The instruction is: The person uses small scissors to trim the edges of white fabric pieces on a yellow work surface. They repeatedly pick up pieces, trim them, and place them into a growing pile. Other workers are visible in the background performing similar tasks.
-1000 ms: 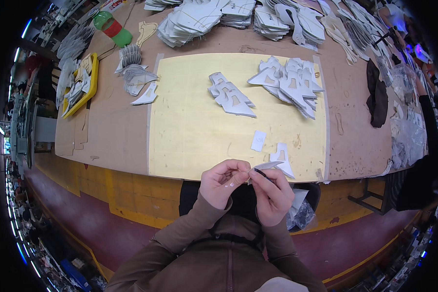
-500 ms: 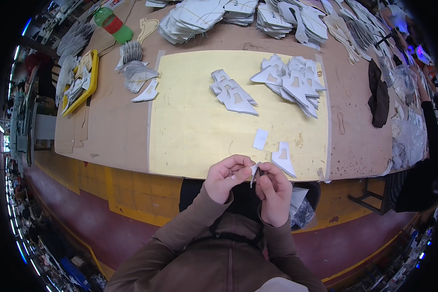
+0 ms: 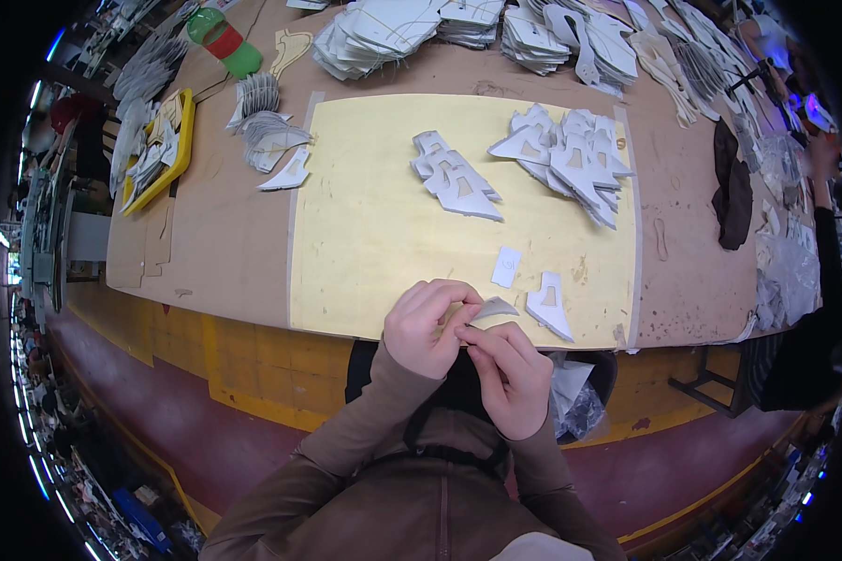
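Observation:
My left hand and my right hand meet over the near edge of the yellow mat, both pinching one small pale cut piece between them. Just right of it a similar grey cut piece lies flat on the mat, with a small white slip above it. Two heaps of the same grey pieces sit farther back on the mat, one in the middle and a larger one to the right.
The brown worktable carries stacks of cut pieces along its far edge, a yellow tray at left, a green bottle and a dark cloth at right. Another person's sleeve shows at the far right.
My hands have shifted the small piece slightly; its pale tip now sticks out to the right between them. Nothing on the mat has moved.

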Action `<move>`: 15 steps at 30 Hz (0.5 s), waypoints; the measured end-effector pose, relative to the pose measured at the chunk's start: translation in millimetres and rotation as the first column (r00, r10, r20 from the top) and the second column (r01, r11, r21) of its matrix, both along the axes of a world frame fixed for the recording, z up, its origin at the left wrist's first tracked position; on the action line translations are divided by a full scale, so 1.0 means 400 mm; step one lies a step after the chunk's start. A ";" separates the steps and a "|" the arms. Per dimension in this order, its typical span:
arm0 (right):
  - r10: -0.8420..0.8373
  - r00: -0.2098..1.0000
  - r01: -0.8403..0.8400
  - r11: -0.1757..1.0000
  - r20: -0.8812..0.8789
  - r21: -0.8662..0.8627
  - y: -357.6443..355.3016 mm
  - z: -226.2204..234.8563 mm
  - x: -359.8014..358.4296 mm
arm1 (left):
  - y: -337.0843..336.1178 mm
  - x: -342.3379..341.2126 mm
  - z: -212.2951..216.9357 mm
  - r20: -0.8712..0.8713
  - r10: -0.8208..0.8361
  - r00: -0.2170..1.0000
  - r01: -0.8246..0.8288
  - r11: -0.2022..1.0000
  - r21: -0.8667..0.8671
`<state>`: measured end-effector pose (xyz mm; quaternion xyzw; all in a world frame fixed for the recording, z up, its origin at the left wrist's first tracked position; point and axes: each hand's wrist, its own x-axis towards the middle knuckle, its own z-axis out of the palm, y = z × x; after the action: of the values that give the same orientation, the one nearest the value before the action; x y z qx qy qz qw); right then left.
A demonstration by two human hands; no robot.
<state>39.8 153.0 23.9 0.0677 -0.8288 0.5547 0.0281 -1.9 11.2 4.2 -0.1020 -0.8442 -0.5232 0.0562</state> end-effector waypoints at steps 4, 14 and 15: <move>0.122 0.983 -0.155 0.952 0.136 0.263 0.035 0.020 0.012 | -0.016 -0.014 0.001 0.021 -0.009 1.000 0.010 0.999 -0.036; -0.381 0.892 0.409 0.910 0.242 -0.076 0.158 -0.015 0.037 | 0.057 -0.037 -0.002 0.475 -0.393 0.787 0.132 0.860 0.493; -0.370 0.887 0.415 0.901 0.276 -0.126 0.159 -0.025 0.038 | 0.069 -0.039 -0.003 0.478 -0.435 0.763 0.166 0.847 0.506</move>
<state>55.0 216.6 14.0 -0.1738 -0.7681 0.6147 0.0433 -17.3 38.9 3.1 -0.0616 -0.6538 -0.7052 -0.2673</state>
